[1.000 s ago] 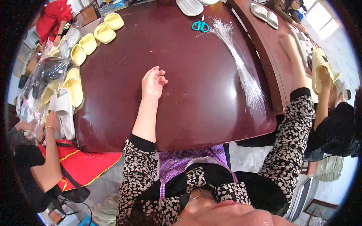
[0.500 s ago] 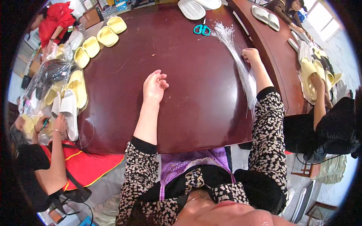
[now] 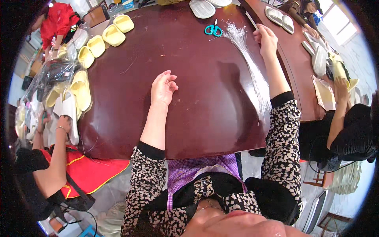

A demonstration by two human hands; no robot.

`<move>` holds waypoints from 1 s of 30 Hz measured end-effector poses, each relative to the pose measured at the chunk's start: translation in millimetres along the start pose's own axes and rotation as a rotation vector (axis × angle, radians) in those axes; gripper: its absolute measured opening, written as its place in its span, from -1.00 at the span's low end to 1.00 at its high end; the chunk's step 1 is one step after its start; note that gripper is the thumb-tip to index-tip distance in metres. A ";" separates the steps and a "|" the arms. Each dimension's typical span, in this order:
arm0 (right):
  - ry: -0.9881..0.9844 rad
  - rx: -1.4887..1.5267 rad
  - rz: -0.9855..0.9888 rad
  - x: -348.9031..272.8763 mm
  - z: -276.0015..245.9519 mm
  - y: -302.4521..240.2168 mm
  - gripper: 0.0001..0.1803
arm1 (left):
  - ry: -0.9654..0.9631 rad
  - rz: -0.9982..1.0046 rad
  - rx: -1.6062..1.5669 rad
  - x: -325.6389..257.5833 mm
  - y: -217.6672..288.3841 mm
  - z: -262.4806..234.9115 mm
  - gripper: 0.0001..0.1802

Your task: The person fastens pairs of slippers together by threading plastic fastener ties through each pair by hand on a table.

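My left hand (image 3: 163, 87) rests over the middle of the dark red table with the palm turned up. Its fingers are loosely bent and apart, and nothing lies in them. Farther right, my right hand (image 3: 267, 40) is raised beside a bundle of thin, clear strands (image 3: 249, 65). The fingers of this hand are curled together; whether a fine strand is between them is too small to see. Teal-handled scissors (image 3: 213, 30) lie at the bundle's far end, with the blades pointing away from me.
Yellow slippers (image 3: 96, 46) line the table's left edge, near clear plastic bags (image 3: 59, 75). White slippers (image 3: 202, 8) lie at the far edge. On the raised right ledge is a grey-white pair (image 3: 279, 19). Co-workers handle slippers at both sides.
My right hand has risen away from the bundle, toward the far right edge. My left hand has hardly moved. The co-worker on the left has shifted a white slipper slightly.
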State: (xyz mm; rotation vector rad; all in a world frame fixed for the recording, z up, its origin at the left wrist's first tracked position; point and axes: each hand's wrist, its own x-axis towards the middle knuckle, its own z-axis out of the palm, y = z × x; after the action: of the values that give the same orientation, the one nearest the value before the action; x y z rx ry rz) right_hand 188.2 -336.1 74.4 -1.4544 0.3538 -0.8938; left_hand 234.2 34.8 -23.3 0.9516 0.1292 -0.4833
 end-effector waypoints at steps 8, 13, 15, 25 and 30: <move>-0.702 -0.532 -0.404 -111.7 89.5 -6.9 -0.82 | -0.304 0.197 0.282 -17.8 -5.0 24.2 -0.87; -0.803 -0.711 -0.578 -151.5 105.6 -4.9 -0.86 | -0.281 0.269 0.335 -31.5 -7.8 46.6 -0.89; -0.833 -0.745 -0.626 -154.7 108.1 -9.1 -0.88 | -0.269 0.272 0.333 -32.1 -5.1 46.5 -0.90; -0.926 -0.873 -0.685 -148.4 81.7 16.2 -0.88 | -0.200 0.344 0.130 -20.2 -4.2 36.7 -0.97; -0.695 -1.311 -0.840 -114.7 20.9 56.7 -0.92 | 0.009 0.317 -0.092 -3.4 20.7 8.0 -0.97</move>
State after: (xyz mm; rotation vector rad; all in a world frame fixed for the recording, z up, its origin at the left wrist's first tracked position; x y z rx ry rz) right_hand 146.4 -247.7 -10.8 -3.1389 -0.3393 -0.6826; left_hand 239.8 39.5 -2.1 0.8647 0.0073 -0.1795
